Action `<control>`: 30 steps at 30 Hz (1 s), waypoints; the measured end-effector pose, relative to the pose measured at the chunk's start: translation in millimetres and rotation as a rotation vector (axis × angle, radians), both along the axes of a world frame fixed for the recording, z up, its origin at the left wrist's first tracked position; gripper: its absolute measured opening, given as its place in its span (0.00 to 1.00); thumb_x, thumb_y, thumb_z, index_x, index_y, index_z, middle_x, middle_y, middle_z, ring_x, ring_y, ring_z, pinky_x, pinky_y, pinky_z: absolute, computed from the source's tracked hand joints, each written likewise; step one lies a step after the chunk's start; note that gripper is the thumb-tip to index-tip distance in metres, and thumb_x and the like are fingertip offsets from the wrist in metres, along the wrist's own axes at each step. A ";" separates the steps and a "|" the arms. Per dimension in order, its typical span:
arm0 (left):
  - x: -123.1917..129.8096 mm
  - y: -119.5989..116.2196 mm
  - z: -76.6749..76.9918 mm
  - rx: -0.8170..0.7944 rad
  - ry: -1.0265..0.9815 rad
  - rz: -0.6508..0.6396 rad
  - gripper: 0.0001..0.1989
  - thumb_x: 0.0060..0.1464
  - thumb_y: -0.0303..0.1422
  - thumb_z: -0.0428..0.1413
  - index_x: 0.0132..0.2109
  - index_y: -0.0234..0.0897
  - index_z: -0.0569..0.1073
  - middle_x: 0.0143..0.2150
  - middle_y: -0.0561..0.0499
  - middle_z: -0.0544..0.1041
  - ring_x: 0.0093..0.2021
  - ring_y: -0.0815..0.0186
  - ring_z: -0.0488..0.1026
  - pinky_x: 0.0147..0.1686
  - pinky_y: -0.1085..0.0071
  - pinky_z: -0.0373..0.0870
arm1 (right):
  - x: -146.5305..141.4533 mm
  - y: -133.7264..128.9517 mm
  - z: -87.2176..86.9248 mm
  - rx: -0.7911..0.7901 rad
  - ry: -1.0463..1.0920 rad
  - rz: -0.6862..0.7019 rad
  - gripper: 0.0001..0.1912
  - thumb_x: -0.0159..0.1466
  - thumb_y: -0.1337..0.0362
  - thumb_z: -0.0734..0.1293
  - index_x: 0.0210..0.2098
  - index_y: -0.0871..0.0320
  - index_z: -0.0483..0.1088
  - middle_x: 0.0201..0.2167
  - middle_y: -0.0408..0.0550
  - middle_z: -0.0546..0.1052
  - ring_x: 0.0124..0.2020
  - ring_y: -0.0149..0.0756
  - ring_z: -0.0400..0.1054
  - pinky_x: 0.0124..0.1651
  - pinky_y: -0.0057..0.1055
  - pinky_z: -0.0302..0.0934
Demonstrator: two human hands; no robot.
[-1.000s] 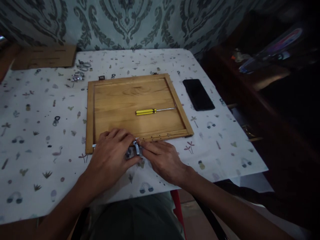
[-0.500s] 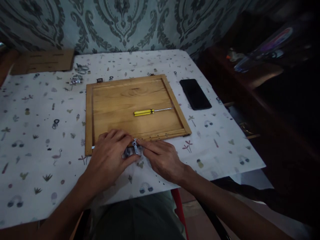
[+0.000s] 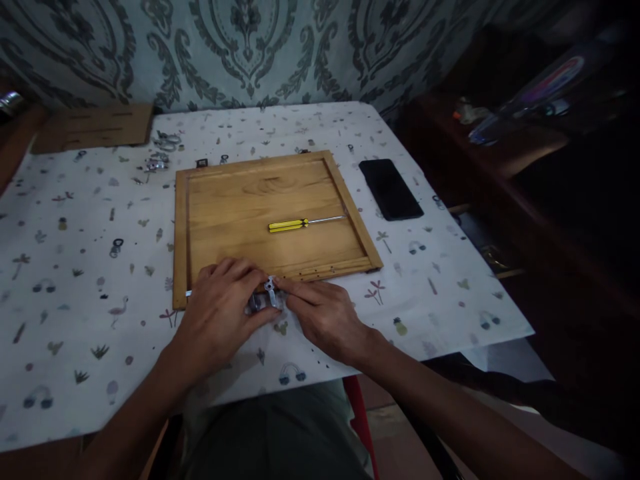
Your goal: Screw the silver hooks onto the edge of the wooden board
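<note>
A framed wooden panel [image 3: 250, 200], like a small cabinet door, lies flat with its near edge toward me. At that edge is a silver metal cabinet hinge [image 3: 271, 293], partly hidden by fingers. My left hand [image 3: 220, 300] is closed around the hinge, its thumb below and fingers over the frame. My right hand [image 3: 325, 317] is closed in a pinch at the hinge's right side; whether a small screw is between its fingertips I cannot make out. A yellow-handled screwdriver [image 3: 290, 226] rests on the panel, its shaft pointing right.
A black phone [image 3: 391, 189] lies right of the panel on the patterned tablecloth [image 3: 425, 300]. Several metal hinge parts [image 3: 157, 163] sit at the back left, near a flat piece of cardboard [image 3: 95, 127]. A patterned wall [image 3: 250, 53] rises behind the table.
The view has shifted slightly, so things on the left sit a little further right. Both hands stay at the hinge in nearly the same pose.
</note>
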State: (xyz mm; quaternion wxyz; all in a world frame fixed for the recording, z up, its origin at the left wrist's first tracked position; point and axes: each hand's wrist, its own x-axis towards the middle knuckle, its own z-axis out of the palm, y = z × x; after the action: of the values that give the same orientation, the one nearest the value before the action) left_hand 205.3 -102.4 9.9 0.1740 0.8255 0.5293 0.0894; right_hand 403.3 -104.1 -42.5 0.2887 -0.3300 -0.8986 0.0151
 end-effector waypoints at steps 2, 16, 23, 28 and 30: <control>0.3 0.2 0.5 -0.017 0.008 -0.005 0.17 0.54 0.44 0.59 0.46 0.39 0.73 0.46 0.48 0.74 0.48 0.54 0.68 0.48 0.54 0.65 | 0.1 -0.3 -0.1 -0.008 -0.020 0.001 0.14 0.63 0.77 0.58 0.30 0.59 0.72 0.50 0.46 0.78 0.32 0.33 0.73 0.31 0.34 0.66; 0.9 -1.3 -1.2 0.006 0.020 -0.005 0.16 0.54 0.42 0.60 0.45 0.38 0.72 0.45 0.48 0.74 0.48 0.55 0.68 0.48 0.55 0.65 | -0.6 -0.6 0.1 0.002 -0.042 -0.011 0.15 0.63 0.77 0.58 0.30 0.58 0.73 0.50 0.45 0.78 0.32 0.33 0.72 0.31 0.33 0.64; -0.1 -2.2 -2.8 0.027 0.015 -0.010 0.15 0.54 0.42 0.60 0.44 0.38 0.72 0.45 0.48 0.74 0.47 0.55 0.68 0.47 0.55 0.66 | -0.6 -0.7 4.1 -0.010 -0.061 0.004 0.15 0.65 0.76 0.56 0.32 0.59 0.72 0.50 0.48 0.78 0.32 0.32 0.71 0.32 0.33 0.65; -0.1 -1.7 -3.6 0.022 0.016 -0.011 0.16 0.53 0.42 0.61 0.45 0.39 0.72 0.46 0.48 0.74 0.47 0.55 0.68 0.47 0.54 0.65 | -0.2 -0.3 5.4 -0.038 -0.079 0.006 0.16 0.66 0.75 0.55 0.37 0.59 0.72 0.49 0.48 0.78 0.32 0.32 0.72 0.31 0.33 0.66; 0.1 -1.2 -3.3 0.019 0.015 -0.009 0.16 0.53 0.42 0.61 0.45 0.39 0.72 0.46 0.48 0.74 0.47 0.55 0.68 0.47 0.54 0.65 | 0.5 -0.2 4.6 -0.047 -0.062 0.016 0.16 0.65 0.76 0.55 0.42 0.60 0.72 0.50 0.49 0.77 0.34 0.33 0.73 0.32 0.32 0.67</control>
State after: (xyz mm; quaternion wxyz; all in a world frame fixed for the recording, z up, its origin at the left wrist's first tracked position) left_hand 205.4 -103.6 6.7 0.1626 0.8302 0.5260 0.0877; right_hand 403.7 -104.3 -37.9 0.2527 -0.3298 -0.9091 0.0284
